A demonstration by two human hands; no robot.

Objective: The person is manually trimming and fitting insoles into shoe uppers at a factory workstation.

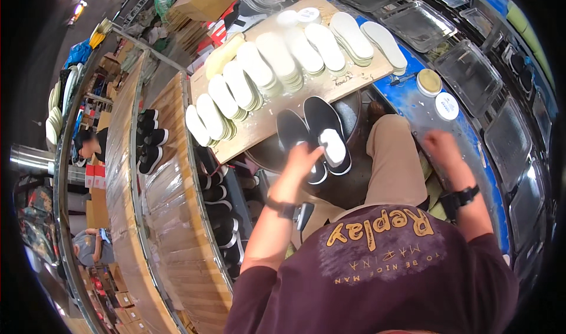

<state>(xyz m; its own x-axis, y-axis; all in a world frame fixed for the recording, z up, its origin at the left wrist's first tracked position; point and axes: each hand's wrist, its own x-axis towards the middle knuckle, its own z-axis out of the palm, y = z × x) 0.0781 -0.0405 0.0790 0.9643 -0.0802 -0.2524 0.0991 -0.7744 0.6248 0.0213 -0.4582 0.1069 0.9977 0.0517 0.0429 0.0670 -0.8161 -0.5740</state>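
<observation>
A pair of black slip-on shoes with white sole edges is in front of me, toes pointing away: a left shoe (291,127) and a right shoe (321,113). A white patch shows inside the heel part of the right shoe. My left hand (302,160) is closed at the heel end of the pair, thumb on top, its other fingers mostly hidden. Over the edge of the blue table, my right hand (443,150) is curled, apart from the shoes; whatever it may hold is hidden. Beyond the shoes, stacks of pale insoles (254,66) stand in a row on a wooden board (274,119).
On the blue table (415,107) at right are an open tub (429,82), a white round lid (447,106) and a black marker (404,79). Clear trays (471,77) lie farther right. At left, black shoes (150,142) stand on a plastic-covered wooden rack (177,198). People are visible far left.
</observation>
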